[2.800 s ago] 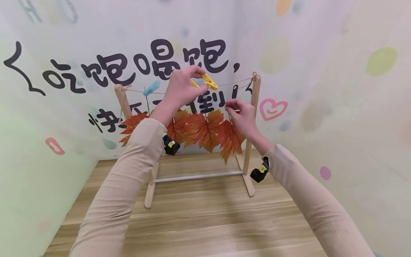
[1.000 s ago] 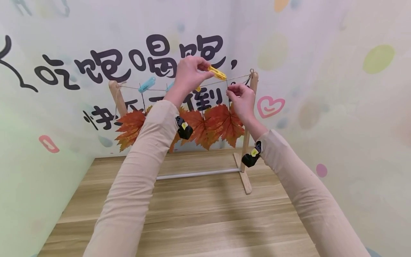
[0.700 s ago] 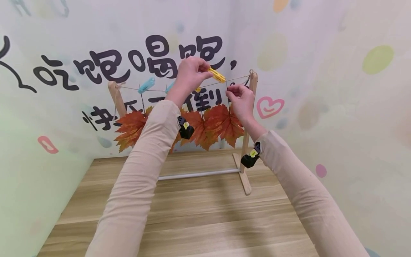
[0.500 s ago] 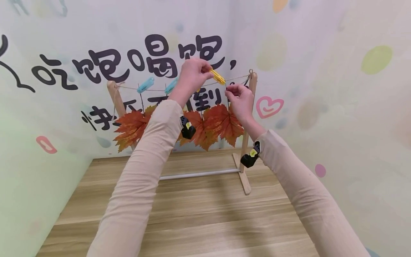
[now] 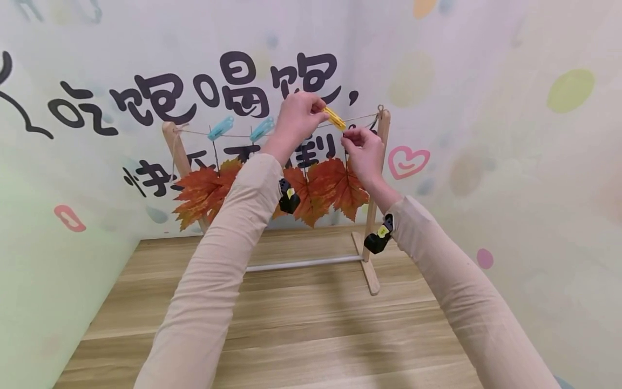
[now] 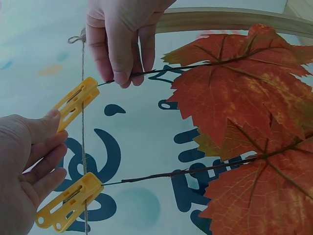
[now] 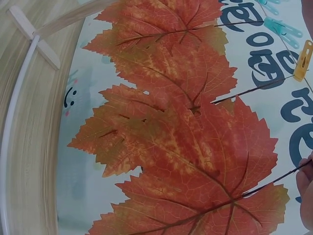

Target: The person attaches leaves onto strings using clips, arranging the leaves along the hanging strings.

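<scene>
My left hand (image 5: pixel 298 119) pinches a yellow clothespin (image 5: pixel 335 118) by its rear end, between thumb and fingers. In the left wrist view that clothespin (image 6: pixel 78 100) lies across the string (image 6: pixel 83 58), its front end at the tip of a leaf stem. My right hand (image 5: pixel 364 154) pinches this dark stem just below the string; its red-orange maple leaf (image 5: pixel 344 186) hangs beneath. A second yellow clothespin (image 6: pixel 71 203) on the string holds the neighbouring leaf's stem. Farther left, two blue clothespins (image 5: pixel 221 128) hold more stems. My left forearm hides part of the leaf row in the head view.
The string runs between two wooden posts (image 5: pixel 384 140) of a stand joined low down by a white rod (image 5: pixel 306 263). It stands on a wood-grain table (image 5: pixel 301 324) before a wall with large black characters. Each wrist carries a small black camera (image 5: pixel 379 240).
The right hand has raised the leaf stem to the string. The left hand has brought the yellow clothespin rightward, then slightly down, to the stem tip.
</scene>
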### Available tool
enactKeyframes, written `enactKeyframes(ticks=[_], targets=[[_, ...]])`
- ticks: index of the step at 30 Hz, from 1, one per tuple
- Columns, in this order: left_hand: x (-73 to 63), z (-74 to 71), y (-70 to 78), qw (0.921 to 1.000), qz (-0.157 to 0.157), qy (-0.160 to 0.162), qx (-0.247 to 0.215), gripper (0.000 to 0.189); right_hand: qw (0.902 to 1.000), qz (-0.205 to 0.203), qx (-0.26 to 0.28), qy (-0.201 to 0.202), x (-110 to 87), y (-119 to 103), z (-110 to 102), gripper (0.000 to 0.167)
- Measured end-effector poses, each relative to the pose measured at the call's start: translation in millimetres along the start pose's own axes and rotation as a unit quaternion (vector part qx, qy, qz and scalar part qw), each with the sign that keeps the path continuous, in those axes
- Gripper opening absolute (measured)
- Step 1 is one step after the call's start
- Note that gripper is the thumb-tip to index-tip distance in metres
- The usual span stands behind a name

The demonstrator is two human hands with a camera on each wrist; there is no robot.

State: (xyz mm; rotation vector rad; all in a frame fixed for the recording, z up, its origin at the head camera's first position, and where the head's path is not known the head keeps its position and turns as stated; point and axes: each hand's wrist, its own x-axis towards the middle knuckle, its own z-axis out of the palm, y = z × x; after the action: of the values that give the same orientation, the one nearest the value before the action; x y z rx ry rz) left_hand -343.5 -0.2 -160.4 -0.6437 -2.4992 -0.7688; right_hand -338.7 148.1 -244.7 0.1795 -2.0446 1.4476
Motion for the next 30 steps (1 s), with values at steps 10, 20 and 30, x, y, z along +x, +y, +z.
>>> enactKeyframes(ticks=[10,20,30], targets=[[0.3,2.0,-1.2,0.9999,-0.002,0.01,-0.006,0.025,1.0,-0.005,-0.001,0.002,1.2,0.8,-0.4,0.017],[1.7,-1.8,-5.6,0.999,0.003,-0.035,0.026,0.03,0.9999,-0.009,0.013,-0.007,0.1,1.7,-1.6,0.018],[-1.3,-7.2,-8.6,0.9966,0.001,-0.063,0.053,0.036,0.9996,-0.015,0.005,-0.022,-4.3,5.2,-2.8,0.018]])
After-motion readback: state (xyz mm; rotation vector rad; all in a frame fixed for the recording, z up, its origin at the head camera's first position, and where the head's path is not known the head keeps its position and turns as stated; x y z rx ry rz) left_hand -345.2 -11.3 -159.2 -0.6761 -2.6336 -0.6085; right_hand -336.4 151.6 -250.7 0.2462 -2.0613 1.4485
